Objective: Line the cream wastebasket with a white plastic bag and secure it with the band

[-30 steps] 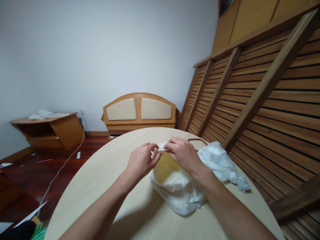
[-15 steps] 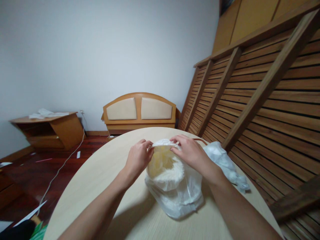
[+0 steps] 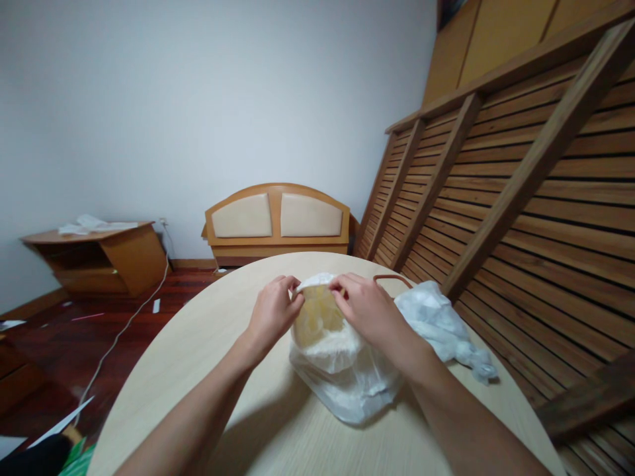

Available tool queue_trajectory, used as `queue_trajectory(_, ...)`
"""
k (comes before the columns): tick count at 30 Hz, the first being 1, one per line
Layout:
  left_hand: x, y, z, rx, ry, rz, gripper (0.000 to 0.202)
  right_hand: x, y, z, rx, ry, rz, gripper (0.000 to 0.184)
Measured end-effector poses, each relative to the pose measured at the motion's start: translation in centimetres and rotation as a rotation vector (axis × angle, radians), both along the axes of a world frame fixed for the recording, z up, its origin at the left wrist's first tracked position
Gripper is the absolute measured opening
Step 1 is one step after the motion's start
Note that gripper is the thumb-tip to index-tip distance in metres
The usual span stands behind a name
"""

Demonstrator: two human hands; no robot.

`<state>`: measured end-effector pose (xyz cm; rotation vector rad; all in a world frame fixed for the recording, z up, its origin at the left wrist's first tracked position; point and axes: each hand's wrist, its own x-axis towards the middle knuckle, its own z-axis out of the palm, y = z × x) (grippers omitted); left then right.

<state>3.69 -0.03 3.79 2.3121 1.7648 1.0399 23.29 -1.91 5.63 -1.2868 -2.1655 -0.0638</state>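
A thin white plastic bag is on the round table, its mouth spread open and its lower part spilling toward me. Yellow shows through inside the mouth; whether a container stands within it, I cannot tell. My left hand pinches the left side of the far rim between thumb and fingers. At the right of that rim, my right hand has its thumb and fingertips closed on the plastic. Beyond my right forearm lies a second crumpled white plastic bag. Part of a thin brown loop shows behind my right hand.
The pale round table has its curved edge on both sides. A slatted wooden frame leans close along the right. Across the floor are a headboard, a low cabinet and a white cable.
My right hand has shifted left along the rim, closer to my left hand. The mouth looks narrower, and the bag's lower part has drawn up slightly. More of the brown loop shows.
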Motion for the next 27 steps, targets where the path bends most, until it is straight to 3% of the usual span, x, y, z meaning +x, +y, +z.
queue_trajectory(3,0.1,0.1,-0.1,-0.017,-0.028,0.005,0.011,-1.0,-0.6,-1.4,-0.167,-0.066,0.114,0.025)
queue_trajectory(8,0.3,0.0,-0.2,-0.02,-0.074,-0.024,0.012,-2.5,-0.5,-3.6,-0.292,-0.083,0.204,0.03)
queue_trajectory(16,1.1,-1.0,-0.1,-0.029,-0.092,-0.105,0.011,-2.8,1.1,-5.3,-0.453,-0.147,0.188,0.029)
queue_trajectory(23,1.1,-0.8,-0.2,-0.024,-0.107,-0.092,0.01,-2.2,0.4,-4.3,-0.388,-0.197,0.123,0.033)
queue_trajectory(27,1.1,-0.6,-0.3,-0.025,-0.121,-0.093,0.01,-2.0,0.0,-3.9,-0.352,-0.389,0.181,0.038)
